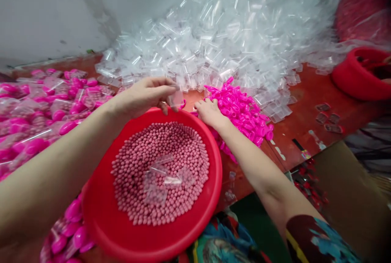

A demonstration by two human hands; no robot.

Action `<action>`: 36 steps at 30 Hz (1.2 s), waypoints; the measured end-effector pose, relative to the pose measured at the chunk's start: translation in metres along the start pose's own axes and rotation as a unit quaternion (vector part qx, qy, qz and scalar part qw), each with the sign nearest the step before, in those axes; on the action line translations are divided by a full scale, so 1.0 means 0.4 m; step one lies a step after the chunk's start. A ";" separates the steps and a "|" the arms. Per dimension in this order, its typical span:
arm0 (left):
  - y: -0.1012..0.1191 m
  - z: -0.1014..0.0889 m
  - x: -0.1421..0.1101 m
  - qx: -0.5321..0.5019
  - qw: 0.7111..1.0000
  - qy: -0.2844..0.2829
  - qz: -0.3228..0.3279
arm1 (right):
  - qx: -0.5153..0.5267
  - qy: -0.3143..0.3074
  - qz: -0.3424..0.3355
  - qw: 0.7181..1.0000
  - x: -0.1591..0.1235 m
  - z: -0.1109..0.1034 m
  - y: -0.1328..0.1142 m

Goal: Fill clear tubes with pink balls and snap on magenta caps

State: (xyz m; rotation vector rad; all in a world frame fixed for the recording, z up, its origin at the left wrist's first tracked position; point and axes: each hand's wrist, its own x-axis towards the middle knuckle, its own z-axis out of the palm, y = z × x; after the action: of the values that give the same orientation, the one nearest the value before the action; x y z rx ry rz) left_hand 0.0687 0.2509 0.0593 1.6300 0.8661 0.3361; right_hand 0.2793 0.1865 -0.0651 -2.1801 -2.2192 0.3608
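Note:
My left hand is above the far rim of a red basin, its fingers closed on a small clear plastic box. Pink beads cover much of the basin's bottom, and several clear boxes lie on top of them. Just beyond the rim, my right hand rests at the left edge of a heap of bright pink hollow plastic pieces. Its fingers are curled in. A bit of pink shows by the fingertips, but what they grip is hidden.
A large heap of clear boxes spreads along the wall. Filled clear boxes with pink caps cover the left side. At far right stands another red basin, with part of another person's hand. Small filled boxes lie on the red-brown table.

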 end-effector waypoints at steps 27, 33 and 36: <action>-0.223 0.260 -0.541 -0.022 0.975 0.218 -0.043 | 0.350 0.013 -0.218 0.911 -0.488 -0.059 -0.250; -0.184 0.284 -0.519 0.143 0.960 0.228 0.081 | 0.449 0.057 -0.220 0.864 -0.436 -0.047 -0.294; -0.164 0.284 -0.518 0.202 0.939 0.268 0.078 | 0.486 0.087 -0.194 0.848 -0.416 -0.044 -0.300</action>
State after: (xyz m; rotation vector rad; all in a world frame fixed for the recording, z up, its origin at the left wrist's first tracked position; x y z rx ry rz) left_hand -0.0224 0.0270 0.0176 2.0349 1.2786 0.7803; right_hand 0.1689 0.0243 -0.0022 -1.1495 -1.6974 0.9517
